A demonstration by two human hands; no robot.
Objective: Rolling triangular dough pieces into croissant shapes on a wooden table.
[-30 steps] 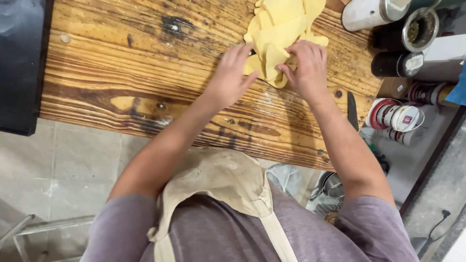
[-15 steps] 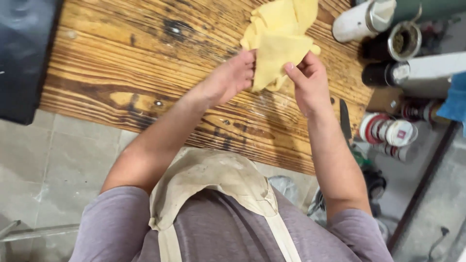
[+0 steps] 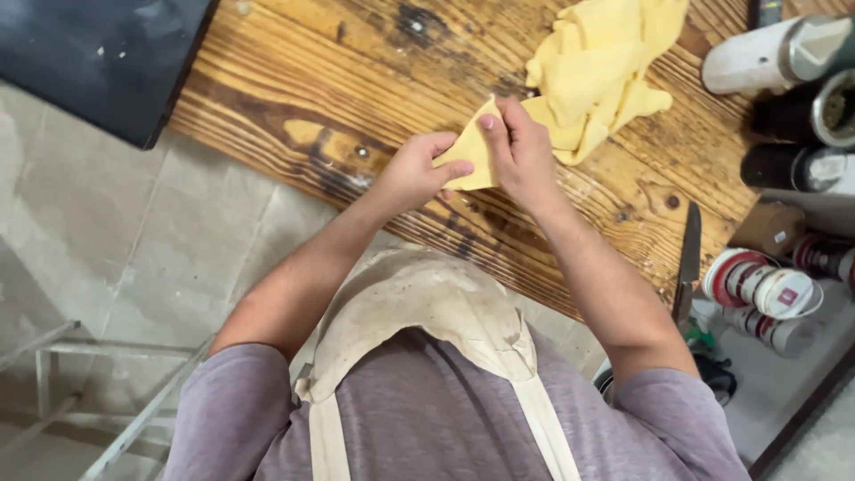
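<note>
**Small yellow piece lifted clear of the pile**

Both hands have drawn back from the heap of yellow sheets [image 3: 597, 71] toward the body, and they now hold one small triangular yellow piece [image 3: 470, 151] between them above the wooden table [image 3: 294, 98]; the heap stays near the table's far edge, well apart from the piece. Left hand [image 3: 414, 174] pinches the piece's lower left edge, fingers curled around it; right hand [image 3: 521, 156] grips its right side, thumb pressed against the front face, the other fingers closed behind it. To the right, a knife [image 3: 688, 263] lies at the table's edge; metal canisters [image 3: 784, 53] stand beyond the heap; a dark tray [image 3: 98, 53] sits at upper left.
</note>
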